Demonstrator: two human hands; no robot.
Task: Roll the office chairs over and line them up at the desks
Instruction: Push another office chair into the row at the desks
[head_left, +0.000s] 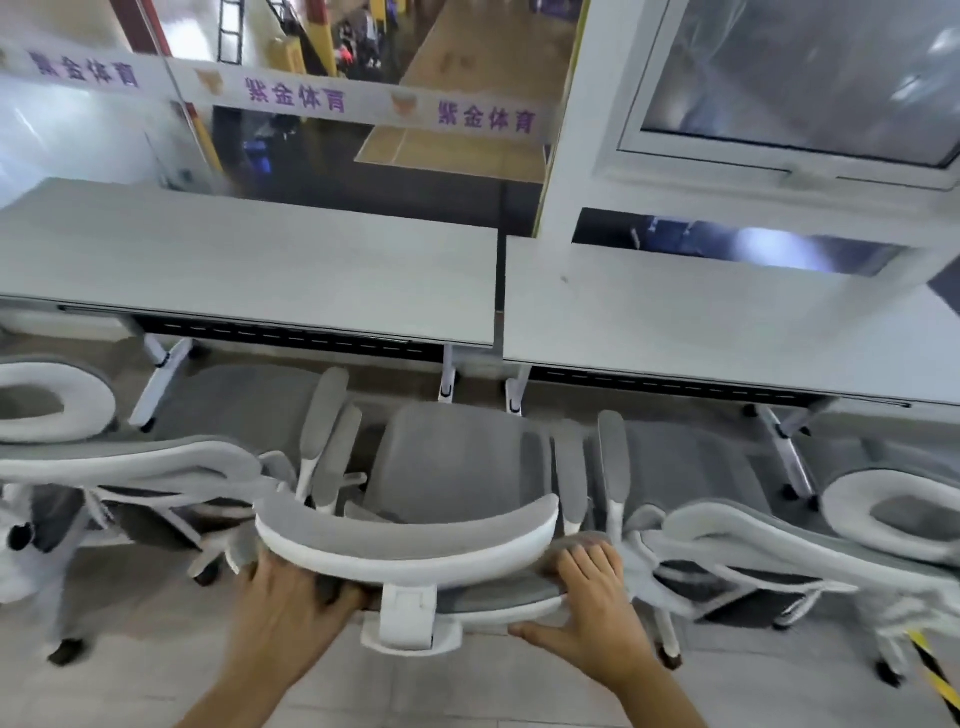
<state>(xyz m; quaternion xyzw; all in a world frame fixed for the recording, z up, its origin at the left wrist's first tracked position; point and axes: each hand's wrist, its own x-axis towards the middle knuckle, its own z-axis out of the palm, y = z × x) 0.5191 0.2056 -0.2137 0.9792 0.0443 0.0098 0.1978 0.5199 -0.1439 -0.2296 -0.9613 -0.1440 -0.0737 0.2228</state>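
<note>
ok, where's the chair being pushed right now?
In the head view the middle chair sits centre frame, facing the gap between the two desks, flanked by chairs either side, with the left hand and right hand on its backrest.

- Two counters stand side by side ahead: the left counter (249, 260) and the right counter (727, 332), with a narrow gap between them.
- The middle chair (457, 467) stands before that gap, its seat toward the counters and its headrest (410, 545) nearest the person.
- The left hand (291, 608) grips the chair's back below the headrest's left end; the right hand (597, 608) grips it at the right end.
- The left chair (208, 415) stands just beside the middle chair, before the left counter, armrests close together.
- The right chair (691, 467) stands just beside it, before the right counter.
- A window (795, 83) lies behind the right counter.
</note>
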